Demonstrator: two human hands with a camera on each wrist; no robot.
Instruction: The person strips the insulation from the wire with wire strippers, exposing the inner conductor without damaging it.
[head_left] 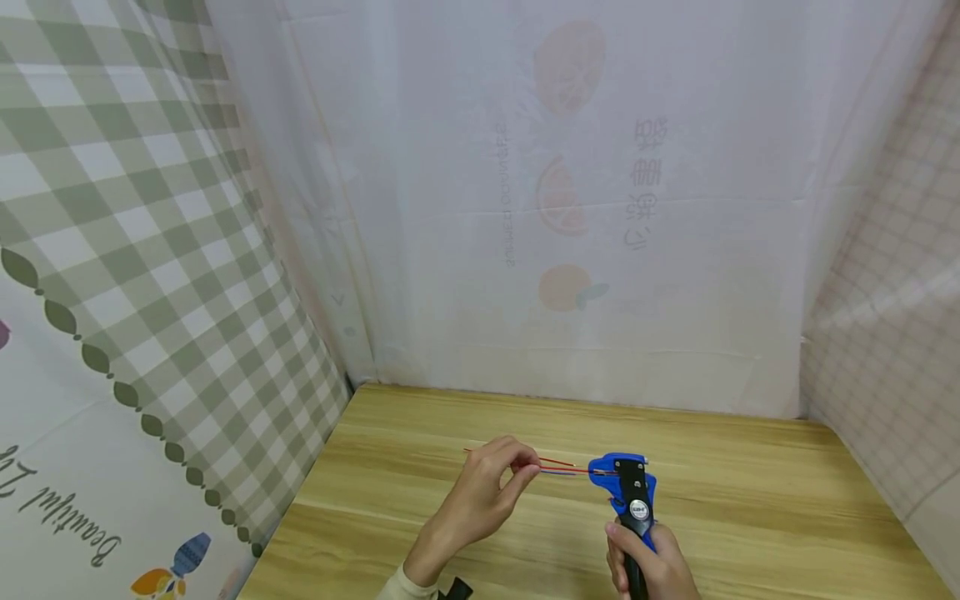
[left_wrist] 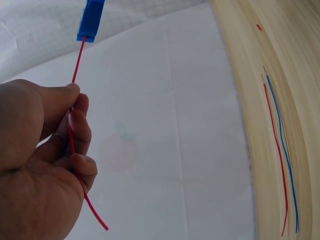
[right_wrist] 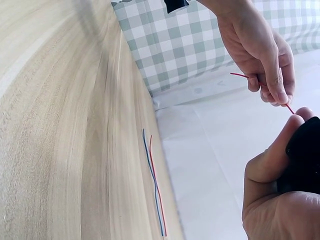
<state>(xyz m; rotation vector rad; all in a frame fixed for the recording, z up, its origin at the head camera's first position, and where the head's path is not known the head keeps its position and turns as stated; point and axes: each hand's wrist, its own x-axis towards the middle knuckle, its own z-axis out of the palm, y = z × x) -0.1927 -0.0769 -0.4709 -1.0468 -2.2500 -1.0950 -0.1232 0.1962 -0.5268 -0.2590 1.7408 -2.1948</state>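
Observation:
My left hand (head_left: 480, 493) pinches a thin red wire (left_wrist: 77, 61) between thumb and index finger, while its other fingers curl around the wire's trailing part. The loose tail pokes out below the palm in the left wrist view. At its far end the wire runs into the blue nose of a wire stripper (head_left: 628, 482). My right hand (head_left: 657, 563) grips the stripper by its black handles, head pointing up and away. In the right wrist view the stripper's black body (right_wrist: 306, 157) is partly cut off by the frame's edge.
On the wooden table (head_left: 750, 500) lie a second red wire (left_wrist: 278, 142) and a blue wire (left_wrist: 286, 142), side by side, with bare ends. A tiny red piece (left_wrist: 259, 27) lies beyond them. Printed cloth (head_left: 450, 292) hangs behind the table, checked cloth (head_left: 187, 208) at the left.

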